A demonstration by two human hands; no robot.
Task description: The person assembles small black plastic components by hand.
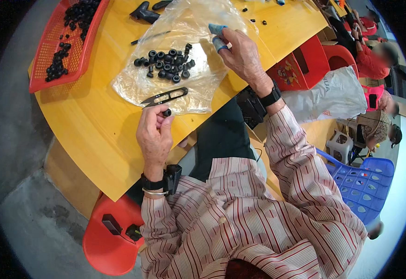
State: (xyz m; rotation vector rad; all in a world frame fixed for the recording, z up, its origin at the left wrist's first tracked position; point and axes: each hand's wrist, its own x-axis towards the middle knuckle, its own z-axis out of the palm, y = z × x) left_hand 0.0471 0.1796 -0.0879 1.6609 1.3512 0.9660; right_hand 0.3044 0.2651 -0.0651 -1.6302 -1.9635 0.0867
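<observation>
Head view: left hand (pixel 154 135) around snips (pixel 165 97).

There is one view, from a wide fisheye camera worn on the person's head and looking steeply down. It sits close above the person's own striped sleeves, which come in from the lower edge, and faces the yellow worktop (pixel 96 125) that fills the upper left. The left hand (pixel 154 132) lies near the middle, the right hand (pixel 240 53) farther off toward the top. Straight edges bend at the dark round rim. Other seated people show small at the far right.
</observation>
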